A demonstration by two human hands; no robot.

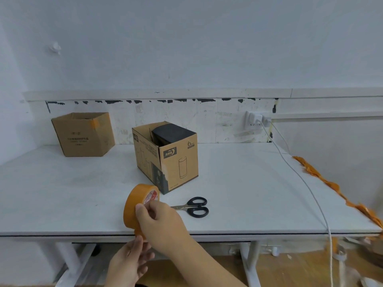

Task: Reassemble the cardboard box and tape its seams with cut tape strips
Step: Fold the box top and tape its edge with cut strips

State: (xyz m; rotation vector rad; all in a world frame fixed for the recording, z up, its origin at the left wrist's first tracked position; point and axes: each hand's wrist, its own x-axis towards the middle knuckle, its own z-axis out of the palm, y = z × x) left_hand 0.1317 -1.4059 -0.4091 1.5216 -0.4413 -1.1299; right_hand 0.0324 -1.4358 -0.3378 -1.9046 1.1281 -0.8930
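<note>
White wall behind, and a pale surface [238, 193] stretching across my one view, the head camera. Right at the near edge, a little left of centre, I've got the orange tape roll [132, 206] standing on its rim, its hole facing right toward the scissors. The right hand [163, 222] comes in from the lower right and grips the roll, thumb on the outer band and fingers curled round its right face. The left hand [130, 262] is below the near edge, fingertips pinching at the bottom of the roll. Hunting for the loose tape end, I'd say, though I can't make out the end itself.

Now the relation that matters: the cardboard box [167, 156] sits straight beyond the roll, toward the far edge, near the middle of the surface, top open with something dark inside. Its long axis runs from near-left to far-right, and one corner points back at my hands. The right hand is the nearer one to it. So any strip pulled off has to travel away from me, up and over that near corner.

Black-handled scissors [192, 207] lie flat just right of the roll, blades pointing left at it, an easy reach for the right hand. A second box [83, 134] stands at the far left corner, well apart. Crumpled orange tape scraps [331, 186] trail along the right edge, and a white cable [300, 177] drapes over the near right corner.
</note>
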